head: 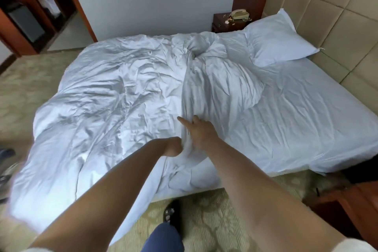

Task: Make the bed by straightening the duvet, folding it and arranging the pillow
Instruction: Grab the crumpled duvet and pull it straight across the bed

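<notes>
A crumpled white duvet (114, 92) covers the left and middle of the bed, its top edge bunched into a ridge down the middle. My left hand (173, 146) grips a fold of that edge near the bed's front side. Right beside it, my right hand (199, 130) holds the same bunched fold, with one finger sticking out to the left. A white pillow (276, 41) lies at the far right against the padded headboard (337, 26). The bare white sheet (306, 112) shows on the right part of the bed.
A dark wooden nightstand (219, 23) with a beige telephone (239, 14) stands behind the bed. Another wooden piece of furniture (351, 206) is at the lower right. An open wardrobe (30, 12) is at the far left. Patterned carpet (214, 221) lies under my foot.
</notes>
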{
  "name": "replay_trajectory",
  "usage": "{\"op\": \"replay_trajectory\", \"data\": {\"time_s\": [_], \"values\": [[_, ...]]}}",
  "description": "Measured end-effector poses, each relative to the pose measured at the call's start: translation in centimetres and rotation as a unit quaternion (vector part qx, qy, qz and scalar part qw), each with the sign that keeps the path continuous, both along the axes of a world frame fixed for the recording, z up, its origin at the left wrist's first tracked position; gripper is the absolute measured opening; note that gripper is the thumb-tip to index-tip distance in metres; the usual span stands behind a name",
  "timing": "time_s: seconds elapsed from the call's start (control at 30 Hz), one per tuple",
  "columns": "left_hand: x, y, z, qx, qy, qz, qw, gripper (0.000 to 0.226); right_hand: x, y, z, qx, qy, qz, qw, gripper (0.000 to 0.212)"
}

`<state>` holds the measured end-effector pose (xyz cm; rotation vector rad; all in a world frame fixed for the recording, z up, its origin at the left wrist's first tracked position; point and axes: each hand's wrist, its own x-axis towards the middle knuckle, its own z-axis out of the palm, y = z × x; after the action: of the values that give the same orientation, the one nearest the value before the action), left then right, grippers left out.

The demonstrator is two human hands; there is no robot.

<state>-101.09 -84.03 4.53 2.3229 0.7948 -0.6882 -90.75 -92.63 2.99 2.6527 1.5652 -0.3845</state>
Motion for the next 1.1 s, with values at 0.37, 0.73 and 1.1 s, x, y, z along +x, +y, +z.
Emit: {"op": "replay_trajectory", "data": {"time_s": [0.37, 0.73, 1.1], "values": [[1.0, 2.1, -1.2, -0.044, 0.023, -0.059, 0.997, 0.027, 1.7, 2.6, 0.4, -0.192, -0.172, 0.156, 0.954, 0.037], [2.4, -2.4, -0.6, -0.012, 0.011, -0.071, 0.997, 0.029, 3.0, -3.4, 1.3, -0.163, -0.116, 0.089, 0.976, 0.029], [-1.4, -23.1, -1.6, 0.085, 0.043, -0.036, 0.995, 0.035, 0.3, -22.9, -1.1, -0.116, -0.143, 0.143, 0.972, 0.022]]}}
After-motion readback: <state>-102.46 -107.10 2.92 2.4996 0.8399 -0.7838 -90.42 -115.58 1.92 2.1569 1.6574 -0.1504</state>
